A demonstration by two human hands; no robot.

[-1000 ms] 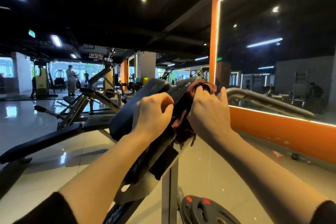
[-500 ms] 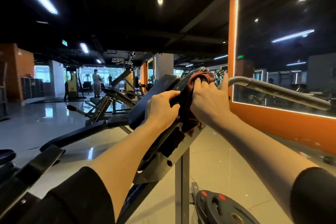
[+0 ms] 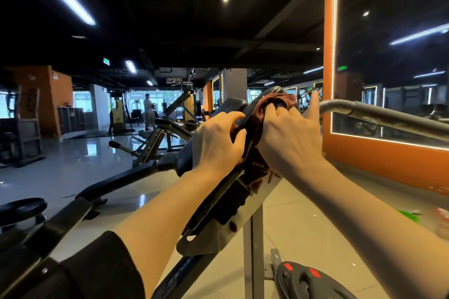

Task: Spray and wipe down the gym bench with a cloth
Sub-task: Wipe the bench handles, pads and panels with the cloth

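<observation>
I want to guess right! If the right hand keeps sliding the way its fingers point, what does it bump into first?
Probably the bunched top of the brown cloth under the right hand, then the pad's top edge. Depth is hard to judge.

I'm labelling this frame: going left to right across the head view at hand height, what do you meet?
Distant person → black bench pad → left hand → brown cloth → right hand → grey metal bar
</observation>
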